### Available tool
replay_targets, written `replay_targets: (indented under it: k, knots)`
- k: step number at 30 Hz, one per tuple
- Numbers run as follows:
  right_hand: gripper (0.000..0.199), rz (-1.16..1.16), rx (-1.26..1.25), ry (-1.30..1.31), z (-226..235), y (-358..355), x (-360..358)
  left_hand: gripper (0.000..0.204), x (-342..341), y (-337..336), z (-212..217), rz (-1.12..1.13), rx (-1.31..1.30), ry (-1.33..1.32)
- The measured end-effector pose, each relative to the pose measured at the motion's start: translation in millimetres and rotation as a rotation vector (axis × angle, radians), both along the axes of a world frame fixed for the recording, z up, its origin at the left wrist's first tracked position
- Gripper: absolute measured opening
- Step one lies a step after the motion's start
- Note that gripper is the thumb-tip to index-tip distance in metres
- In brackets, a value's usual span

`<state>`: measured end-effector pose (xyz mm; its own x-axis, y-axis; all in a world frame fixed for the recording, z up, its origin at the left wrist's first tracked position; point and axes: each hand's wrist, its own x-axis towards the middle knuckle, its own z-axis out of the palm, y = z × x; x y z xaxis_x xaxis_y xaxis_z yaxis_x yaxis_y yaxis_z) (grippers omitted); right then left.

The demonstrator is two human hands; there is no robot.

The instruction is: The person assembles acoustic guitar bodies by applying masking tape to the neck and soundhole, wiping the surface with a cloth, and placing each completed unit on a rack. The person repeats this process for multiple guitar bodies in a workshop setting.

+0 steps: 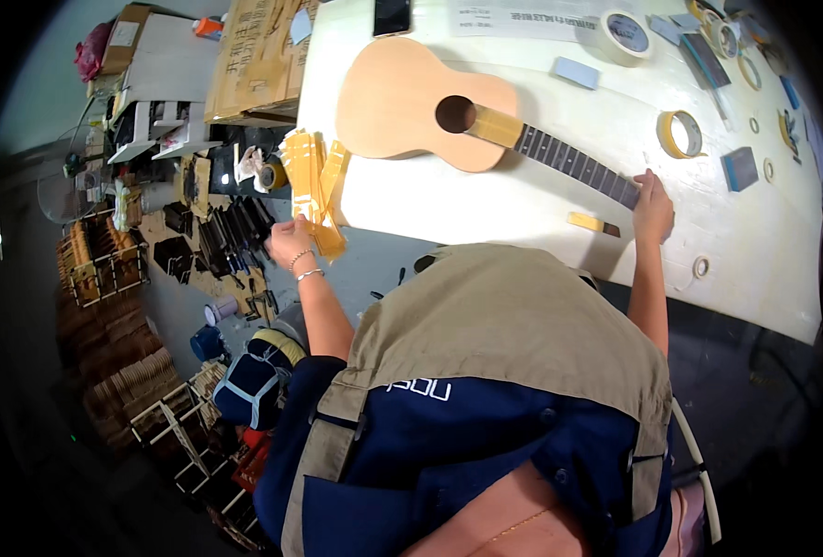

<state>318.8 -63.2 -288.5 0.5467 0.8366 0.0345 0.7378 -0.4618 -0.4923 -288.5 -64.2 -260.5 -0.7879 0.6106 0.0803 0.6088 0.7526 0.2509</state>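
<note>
Left hand [290, 243] and right hand [654, 213] are well apart: the right touches the end of the guitar [388, 102] neck, the left is at yellow tape strips [308, 181] by the desk's [430, 200] left edge; whether either grips, I cannot tell. The pale guitar lies face up on the white desk. Below its neck sits a small yellow-and-brown block [593, 224]; farther right, a yellow tape roll [665, 139] and a grey block [739, 169].

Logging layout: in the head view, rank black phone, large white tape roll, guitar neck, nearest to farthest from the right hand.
1. Guitar neck: end at the right hand.
2. Large white tape roll: far side, slightly left.
3. Black phone: far side, farther left.
</note>
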Motion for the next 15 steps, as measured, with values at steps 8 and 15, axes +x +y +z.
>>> replay_targets:
  k: [8,15]
  knots:
    - [0.041,-0.056,0.001,-0.011,13.2,2.4,-9.1,0.029,179.9,98.3,67.5,-1.389,0.403,0.014]
    - [0.039,-0.007,0.1,0.044,6.1,2.7,-4.9,0.035,295.5,162.8,74.3,-2.075,0.017,0.082]
